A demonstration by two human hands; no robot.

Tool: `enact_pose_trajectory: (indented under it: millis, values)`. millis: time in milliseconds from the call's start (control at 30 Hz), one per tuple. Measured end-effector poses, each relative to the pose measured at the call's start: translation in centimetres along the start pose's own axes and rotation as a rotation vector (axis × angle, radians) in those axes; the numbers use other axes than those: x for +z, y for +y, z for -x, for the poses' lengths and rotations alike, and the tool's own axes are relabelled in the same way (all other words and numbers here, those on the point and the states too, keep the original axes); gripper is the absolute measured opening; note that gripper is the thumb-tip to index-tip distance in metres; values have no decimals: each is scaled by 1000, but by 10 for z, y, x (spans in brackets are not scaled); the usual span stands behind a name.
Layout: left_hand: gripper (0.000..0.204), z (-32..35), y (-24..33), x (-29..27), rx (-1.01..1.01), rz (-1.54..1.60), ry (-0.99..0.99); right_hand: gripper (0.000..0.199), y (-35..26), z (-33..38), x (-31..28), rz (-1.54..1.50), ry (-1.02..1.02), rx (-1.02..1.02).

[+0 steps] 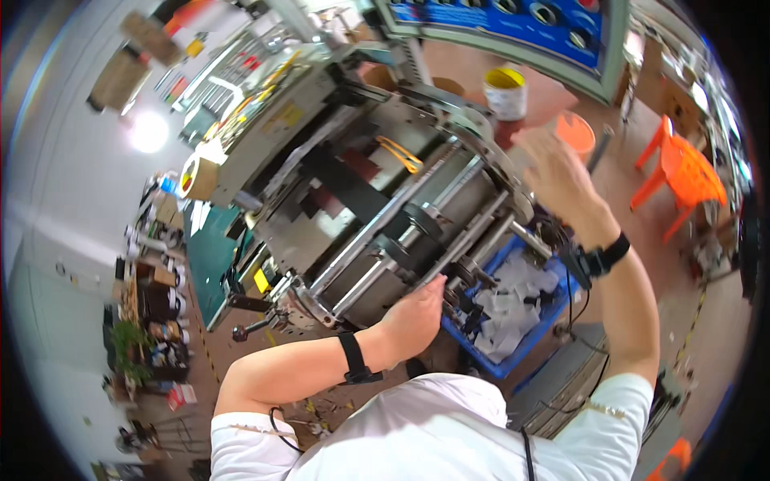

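A printing-type machine with metal rollers (417, 188) stands in front of me, framed by round metal side plates. My left hand (417, 319) is at its near edge, beside a shaft with dark collars (461, 276). The fingers of that hand are pressed together, and what they hold, if anything, is hidden. My right hand (557, 175) is raised by the machine's right side plate (473, 120), its fingers stretched out and slightly blurred, with nothing visible in them. A yellow-orange cutter knife (399, 154) lies on the machine's flat bed, near a dark band (345, 184).
A blue crate (501, 370) of white scraps sits below the machine on the right. Beyond are a white tub with yellow inside (505, 96), an orange bucket (576, 135) and an orange stool (682, 172). A blue control panel (513, 20) overhangs the far side. A tape roll (198, 176) sits left.
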State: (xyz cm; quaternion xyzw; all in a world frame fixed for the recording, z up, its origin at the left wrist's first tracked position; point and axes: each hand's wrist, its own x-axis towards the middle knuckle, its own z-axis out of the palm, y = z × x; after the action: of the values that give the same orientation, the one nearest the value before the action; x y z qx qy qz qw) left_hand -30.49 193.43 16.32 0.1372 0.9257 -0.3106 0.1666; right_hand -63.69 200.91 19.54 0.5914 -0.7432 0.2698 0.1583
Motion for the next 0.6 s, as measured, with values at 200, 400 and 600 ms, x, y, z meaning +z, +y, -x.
enact_pose_trajectory:
  millis: [200, 400, 600]
  values:
    - [32, 86, -20, -54, -145, 818, 562, 18, -86, 12, 20, -521, 59, -278]
    - [15, 208, -41, -30, -1014, 516, 751, 16, -117, 64, 67, -585, 143, -112]
    - [10, 247, -26, 28, -1300, 715, 541, 16, -134, 61, 72, -525, 179, -226]
